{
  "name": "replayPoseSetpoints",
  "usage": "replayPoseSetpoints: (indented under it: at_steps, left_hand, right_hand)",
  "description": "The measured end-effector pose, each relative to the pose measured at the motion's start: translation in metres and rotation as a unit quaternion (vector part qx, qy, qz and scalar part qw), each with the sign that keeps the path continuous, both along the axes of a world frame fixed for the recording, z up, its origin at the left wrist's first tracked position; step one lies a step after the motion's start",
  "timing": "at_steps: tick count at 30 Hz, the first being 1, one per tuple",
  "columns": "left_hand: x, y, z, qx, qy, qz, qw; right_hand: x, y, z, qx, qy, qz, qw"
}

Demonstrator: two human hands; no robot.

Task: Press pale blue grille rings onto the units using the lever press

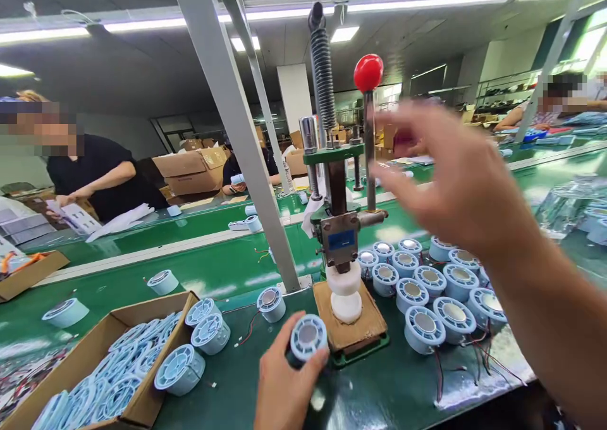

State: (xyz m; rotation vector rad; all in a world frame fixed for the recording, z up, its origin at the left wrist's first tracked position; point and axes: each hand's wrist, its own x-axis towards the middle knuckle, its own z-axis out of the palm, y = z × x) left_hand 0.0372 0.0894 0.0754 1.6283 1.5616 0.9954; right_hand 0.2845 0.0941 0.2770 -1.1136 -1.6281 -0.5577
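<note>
My left hand (pixel 289 376) grips a light blue round plastic housing (pixel 309 336) with a silvery disc in its middle, just left of the press base. Blurred by motion, my right hand (pixel 455 177) is raised beside the press lever (pixel 370 139), which has a red ball knob (pixel 368 73). Its thumb and fingers are apart, with nothing seen between them. The hand press (pixel 339 237) stands upright on the green bench, with a white upper pad (pixel 344 279) above a white lower pad (pixel 346 307) on a brown board (pixel 372 332).
Right of the press stand several blue housings (pixel 424 325) with wires trailing. At left, a cardboard box (pixel 137 411) holds blue rings, with more housings (pixel 180 370) beside it. A slanted metal post (pixel 246 133) rises behind. A co-worker (pixel 99 171) handles white pieces across the bench.
</note>
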Motion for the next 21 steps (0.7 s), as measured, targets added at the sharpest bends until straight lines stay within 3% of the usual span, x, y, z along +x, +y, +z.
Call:
replayPoseSetpoints:
  at_steps: [2,3,5,8,11,15,19,21]
  left_hand:
    - [0.016,0.020,0.021,0.019,-0.019,-0.034,0.999]
    - [0.025,0.029,0.026,0.029,-0.036,-0.056,0.997]
    - [0.044,0.043,0.028,0.044,-0.076,-0.096,0.991]
    - [0.065,0.057,0.020,0.046,-0.114,-0.146,0.982]
    - [0.071,0.064,0.010,0.043,-0.125,-0.175,0.976]
    - [0.068,0.063,-0.002,0.048,-0.118,-0.162,0.979]
    - [0.067,0.058,-0.010,0.048,-0.101,-0.156,0.981]
    - [0.067,0.056,-0.012,0.051,-0.099,-0.157,0.981]
  right_hand:
    - [0.013,0.038,0.064,0.015,0.068,-0.036,0.997]
    - [0.016,0.056,0.084,-0.023,0.105,-0.007,0.994]
    - [0.018,0.086,0.105,-0.108,0.150,0.073,0.980]
    - [0.017,0.107,0.103,-0.155,0.161,0.138,0.965]
    - [0.016,0.111,0.094,-0.146,0.174,0.149,0.962]
    - [0.014,0.111,0.097,-0.139,0.182,0.138,0.964]
    - [0.015,0.084,0.091,-0.125,0.183,0.126,0.967]
    - [0.018,0.054,0.076,-0.060,0.168,0.132,0.975]
